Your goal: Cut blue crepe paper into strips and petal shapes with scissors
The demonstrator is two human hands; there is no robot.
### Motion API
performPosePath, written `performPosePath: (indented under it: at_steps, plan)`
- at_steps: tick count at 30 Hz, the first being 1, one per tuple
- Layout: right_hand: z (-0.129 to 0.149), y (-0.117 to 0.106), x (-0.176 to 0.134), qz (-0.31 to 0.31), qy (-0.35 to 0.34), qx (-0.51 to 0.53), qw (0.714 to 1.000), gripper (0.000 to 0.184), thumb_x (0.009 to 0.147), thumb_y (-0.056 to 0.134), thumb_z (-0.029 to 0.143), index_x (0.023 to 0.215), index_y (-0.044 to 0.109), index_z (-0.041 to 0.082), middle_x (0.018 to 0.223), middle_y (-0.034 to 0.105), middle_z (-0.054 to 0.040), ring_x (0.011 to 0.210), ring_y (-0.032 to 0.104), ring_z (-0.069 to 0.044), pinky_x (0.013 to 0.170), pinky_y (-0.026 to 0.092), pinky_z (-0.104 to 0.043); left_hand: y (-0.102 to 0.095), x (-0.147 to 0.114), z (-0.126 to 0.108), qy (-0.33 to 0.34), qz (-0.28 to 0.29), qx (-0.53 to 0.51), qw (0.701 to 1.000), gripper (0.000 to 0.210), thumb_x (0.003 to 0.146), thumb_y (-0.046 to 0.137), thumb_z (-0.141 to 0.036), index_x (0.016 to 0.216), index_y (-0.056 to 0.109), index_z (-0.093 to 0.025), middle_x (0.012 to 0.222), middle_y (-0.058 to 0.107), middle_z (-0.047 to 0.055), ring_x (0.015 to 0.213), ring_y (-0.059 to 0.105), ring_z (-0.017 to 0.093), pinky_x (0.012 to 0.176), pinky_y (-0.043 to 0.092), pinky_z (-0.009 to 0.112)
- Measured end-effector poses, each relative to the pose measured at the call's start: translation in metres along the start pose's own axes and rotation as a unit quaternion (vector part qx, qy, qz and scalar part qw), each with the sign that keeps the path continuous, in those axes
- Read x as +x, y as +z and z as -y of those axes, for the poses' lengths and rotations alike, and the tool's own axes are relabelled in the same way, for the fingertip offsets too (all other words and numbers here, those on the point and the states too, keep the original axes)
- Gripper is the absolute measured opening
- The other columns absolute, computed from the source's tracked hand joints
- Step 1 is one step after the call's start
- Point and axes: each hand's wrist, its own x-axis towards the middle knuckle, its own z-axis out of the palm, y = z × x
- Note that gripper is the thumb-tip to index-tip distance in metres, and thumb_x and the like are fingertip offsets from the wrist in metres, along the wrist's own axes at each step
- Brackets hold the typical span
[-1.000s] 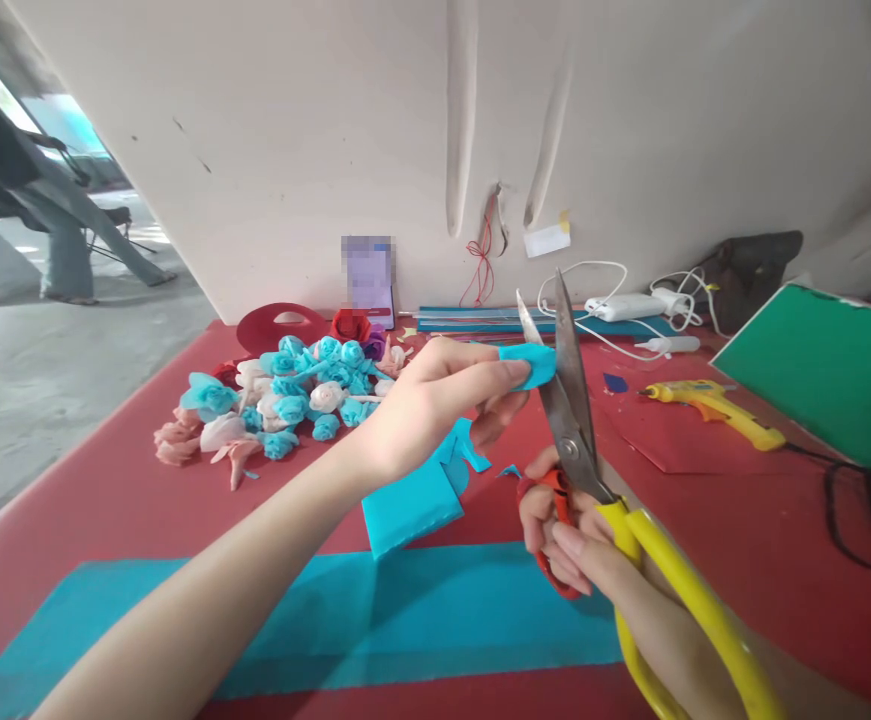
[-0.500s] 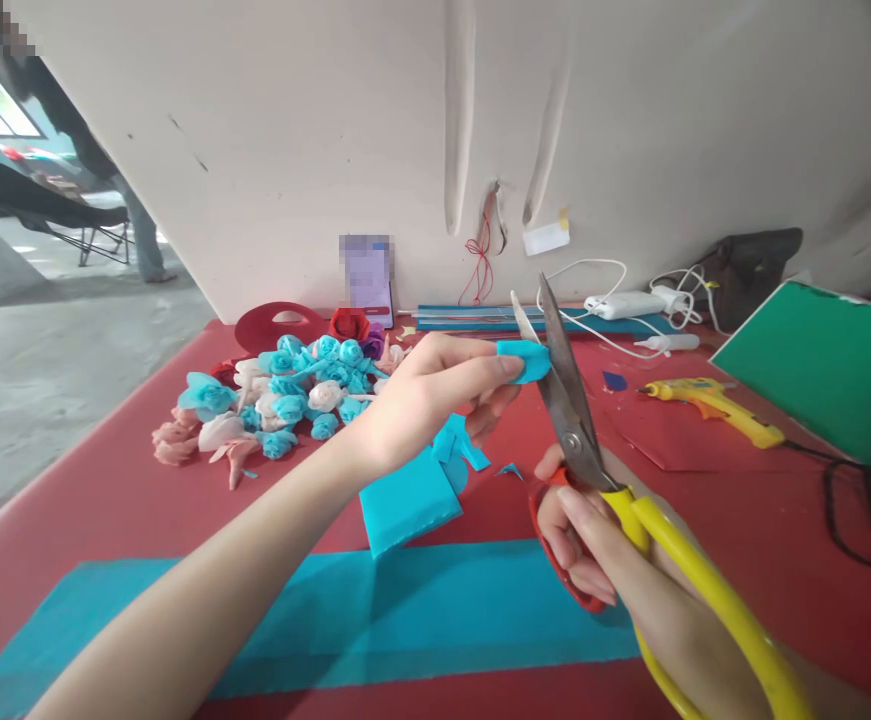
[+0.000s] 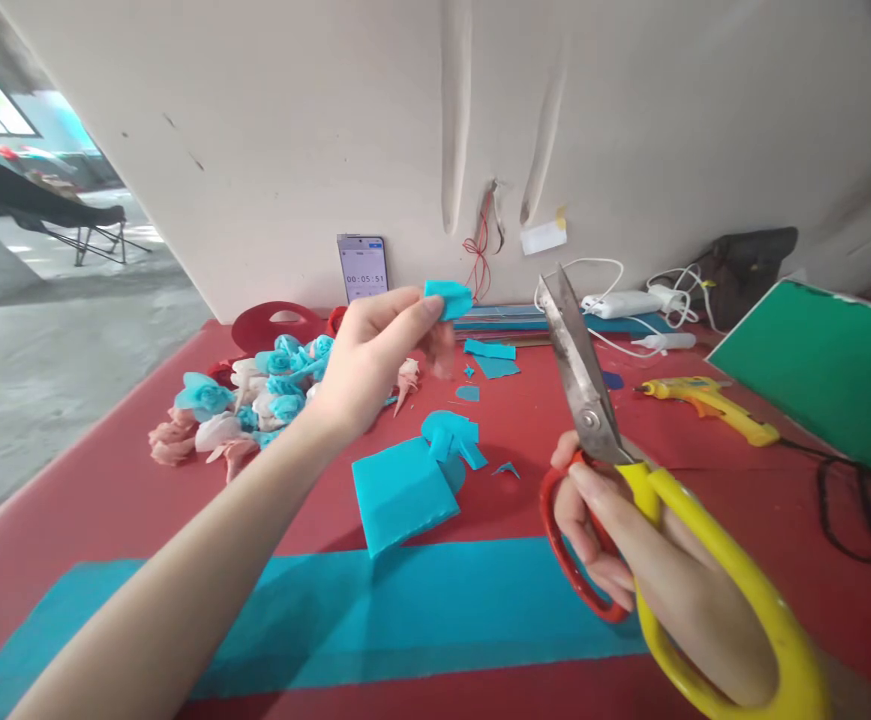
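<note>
My left hand [image 3: 375,345] pinches a small blue paper piece [image 3: 448,299] between thumb and fingers, raised above the table. At the right, my right hand [image 3: 652,560] grips a pair of scissors [image 3: 592,410] with one yellow and one red handle. The blades point up and away, nearly closed, apart from the paper piece. Below the hands lie a folded blue paper square [image 3: 403,495] and blue scraps [image 3: 454,437]. Nearer me stretches a long blue paper strip [image 3: 420,610], partly covered by my left forearm.
Blue, white and pink paper roses [image 3: 285,385] are heaped at left. Against the wall stands a phone [image 3: 362,268] with a running timer. At right are a yellow glue gun [image 3: 712,405] with a black cord, a green board [image 3: 825,370] and a white power strip [image 3: 622,304].
My left hand has moved left and up with the paper piece, away from the scissors. The scissor blades have come closer together. A person at the far left has gone from view.
</note>
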Motion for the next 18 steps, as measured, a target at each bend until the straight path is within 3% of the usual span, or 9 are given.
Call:
performPosePath:
  at_steps: [4,9,13,18]
  plan:
    - [-0.010,-0.003,0.009,0.063,-0.001,0.023,0.998,0.029,0.081,0.047,0.049,0.094,0.044,0.024,0.057,0.048,0.0063,0.037,0.035,-0.008,0.036,0.033,-0.022,-0.009,0.001,0.002,-0.018,0.086,0.027,0.996,0.033,0.087,0.048,-0.024,0.057,0.059,-0.015,0.053,0.062,-0.001,0.052,0.059,0.011,0.055,0.046,0.021]
    - [-0.025,-0.004,0.013,0.110,-0.019,0.010,0.994,0.020,0.088,0.041,0.041,0.099,0.046,0.024,0.061,0.049,0.0050,0.041,0.036,-0.007,0.039,0.034,-0.021,-0.001,-0.003,0.003,-0.055,0.163,0.046,0.984,0.031,0.087,0.048,-0.023,0.059,0.058,-0.014,0.055,0.060,-0.002,0.053,0.055,0.008,0.055,0.044,0.019]
    - [-0.027,-0.004,0.011,0.098,-0.039,-0.009,0.994,0.019,0.087,0.043,0.036,0.100,0.048,0.024,0.060,0.048,0.0050,0.040,0.034,-0.007,0.039,0.031,-0.021,-0.001,-0.003,0.007,-0.060,0.154,0.020,0.986,0.030,0.087,0.046,-0.022,0.059,0.053,-0.015,0.054,0.058,-0.003,0.054,0.055,0.009,0.056,0.043,0.019]
    - [-0.017,-0.007,0.012,0.151,0.005,-0.003,0.988,0.019,0.082,0.046,0.028,0.101,0.047,0.023,0.066,0.053,0.0030,0.041,0.035,-0.007,0.040,0.029,-0.022,-0.001,-0.003,0.006,-0.064,0.145,0.042,0.986,0.030,0.085,0.043,-0.021,0.058,0.054,-0.015,0.053,0.057,-0.002,0.052,0.051,0.009,0.057,0.042,0.020]
